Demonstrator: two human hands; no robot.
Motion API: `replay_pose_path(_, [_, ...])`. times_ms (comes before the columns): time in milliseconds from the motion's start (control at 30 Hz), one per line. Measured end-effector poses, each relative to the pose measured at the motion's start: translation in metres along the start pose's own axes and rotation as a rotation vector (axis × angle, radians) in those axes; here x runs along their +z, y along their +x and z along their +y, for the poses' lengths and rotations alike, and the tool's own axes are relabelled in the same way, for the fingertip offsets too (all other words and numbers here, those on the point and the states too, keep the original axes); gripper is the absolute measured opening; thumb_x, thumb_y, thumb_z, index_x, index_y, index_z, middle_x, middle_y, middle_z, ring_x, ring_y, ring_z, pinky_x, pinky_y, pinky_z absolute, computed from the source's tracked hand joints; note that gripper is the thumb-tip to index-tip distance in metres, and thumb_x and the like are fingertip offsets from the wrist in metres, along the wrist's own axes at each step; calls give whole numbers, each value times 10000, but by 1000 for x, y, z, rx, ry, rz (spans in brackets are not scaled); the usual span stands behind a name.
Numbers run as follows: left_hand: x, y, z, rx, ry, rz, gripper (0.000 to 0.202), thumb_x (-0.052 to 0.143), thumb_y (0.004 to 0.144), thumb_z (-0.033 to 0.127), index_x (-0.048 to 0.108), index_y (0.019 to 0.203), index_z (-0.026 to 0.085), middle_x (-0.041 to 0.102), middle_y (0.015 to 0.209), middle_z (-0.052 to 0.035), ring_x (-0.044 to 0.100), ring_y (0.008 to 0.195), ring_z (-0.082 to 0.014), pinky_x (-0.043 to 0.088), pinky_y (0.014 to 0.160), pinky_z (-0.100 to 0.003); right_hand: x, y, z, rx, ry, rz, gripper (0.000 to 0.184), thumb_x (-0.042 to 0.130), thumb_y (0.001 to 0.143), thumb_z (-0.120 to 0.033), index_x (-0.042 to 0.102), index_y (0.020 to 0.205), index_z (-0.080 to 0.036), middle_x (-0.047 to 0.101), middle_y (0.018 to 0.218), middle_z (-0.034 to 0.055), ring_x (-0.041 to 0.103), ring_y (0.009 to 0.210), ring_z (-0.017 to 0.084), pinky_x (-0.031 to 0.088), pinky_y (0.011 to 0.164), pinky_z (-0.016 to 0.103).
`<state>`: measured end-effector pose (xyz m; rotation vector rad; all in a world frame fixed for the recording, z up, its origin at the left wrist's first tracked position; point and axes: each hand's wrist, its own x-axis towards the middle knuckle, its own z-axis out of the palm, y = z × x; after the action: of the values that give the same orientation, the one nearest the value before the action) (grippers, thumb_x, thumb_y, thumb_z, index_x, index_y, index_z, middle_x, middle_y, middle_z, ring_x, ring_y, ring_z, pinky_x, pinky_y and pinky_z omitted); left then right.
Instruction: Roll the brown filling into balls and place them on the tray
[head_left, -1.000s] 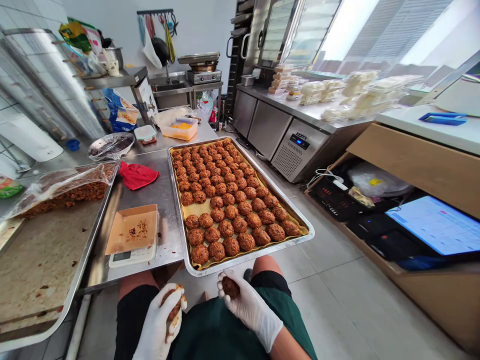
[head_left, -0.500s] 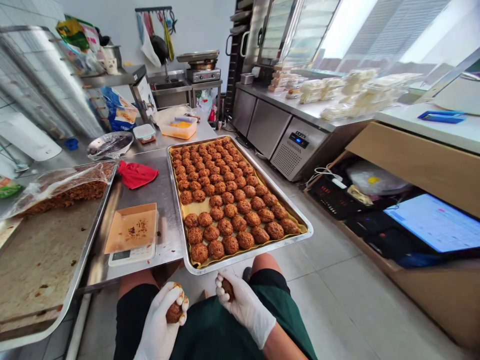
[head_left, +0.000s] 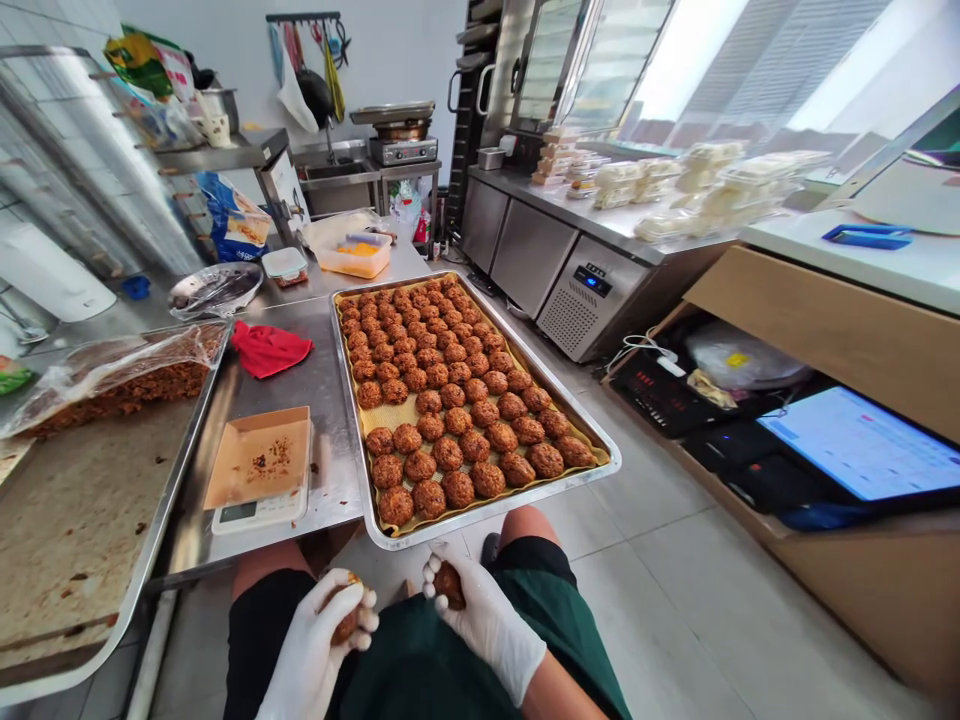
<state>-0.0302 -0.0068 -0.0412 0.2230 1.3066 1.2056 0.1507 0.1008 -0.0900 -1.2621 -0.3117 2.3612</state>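
Note:
My left hand (head_left: 326,625), in a white glove, is closed round a brown ball of dough-like mixture (head_left: 346,624), partly covered by the fingers. In my gloved right hand (head_left: 480,605) sits another brown ball (head_left: 449,586), with the fingers curled about it. Both hands are over my lap, apart from each other, just below the near edge of a large metal tray (head_left: 491,510). Rows of rough reddish-brown balls (head_left: 448,454) fill most of that tray on a yellowish mesh liner (head_left: 390,415), which shows bare at the left of the middle rows.
Left of the tray, a paper box (head_left: 259,462) with crumbs rests on a white scale (head_left: 259,512). A red cloth (head_left: 268,348) lies behind it. Another tray (head_left: 90,520) holds loose brown mixture (head_left: 142,390) under plastic film. At right stands a cardboard box (head_left: 847,590) with a lit screen (head_left: 862,440).
The fingers of both hands have shifted slightly round their balls, showing more of the right one. The whole view has moved a little. The balls on the tray stay put.

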Motion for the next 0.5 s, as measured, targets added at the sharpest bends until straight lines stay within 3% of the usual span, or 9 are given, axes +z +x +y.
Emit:
replay_pose_path(67, [4, 2, -4, -7, 36, -1, 225, 737, 827, 356, 625, 927, 189, 688, 883, -30, 607, 701, -102, 417, 552, -190, 3, 5, 4, 4, -6, 31, 392, 707, 775, -489, 550, 604, -174, 512, 538, -40, 441, 420, 32, 209, 358, 139])
replay_pose_path(133, [4, 1, -3, -18, 99, 20, 253, 734, 817, 349, 638, 987, 189, 660, 793, -4, 534, 586, -78, 327, 461, -181, 4, 1, 3, -13, -25, 21, 362, 717, 772, -456, 544, 611, -182, 514, 528, -41, 424, 398, 39, 172, 346, 155])
replay_pose_path(200, [2, -3, 1, 6, 117, 30, 255, 734, 816, 332, 650, 1012, 193, 651, 802, 3, 542, 614, -86, 359, 479, -189, 3, -9, -2, -30, -40, -44, 267, 708, 789, -422, 620, 730, -177, 617, 622, -2, 555, 492, 89, 329, 398, 167])
replay_pose_path(267, [-2, -8, 7, 31, 78, 4, 204, 717, 842, 331, 666, 982, 192, 671, 903, -19, 611, 787, -125, 478, 635, -221, 1, -18, -7, -31, -55, -161, 293, 682, 824, -422, 675, 943, -155, 718, 836, 71, 692, 744, 174, 525, 599, 237])
replay_pose_path(333, [-5, -9, 10, 13, 2, -48, 196, 673, 882, 372, 670, 925, 181, 676, 929, -38, 629, 863, -154, 504, 701, -254, -2, -22, -10, -26, -65, -230, 400, 659, 848, -465, 674, 1047, -119, 732, 945, 116, 710, 870, 209, 559, 713, 271])
replay_pose_path(433, [-5, -3, 4, -90, -67, 7, 297, 637, 890, 467, 652, 896, 170, 629, 756, -10, 554, 599, -103, 364, 469, -214, -4, -11, -3, -23, -19, -158, 383, 655, 842, -511, 675, 920, -137, 686, 783, 42, 657, 707, 115, 514, 626, 186])
replay_pose_path(500, [-3, 4, -3, -106, -59, 67, 301, 666, 864, 475, 621, 855, 177, 562, 657, 31, 449, 481, -65, 244, 406, -197, -4, 1, 5, -14, 28, -84, 334, 686, 815, -493, 636, 805, -163, 617, 682, -12, 597, 627, 70, 475, 572, 146])
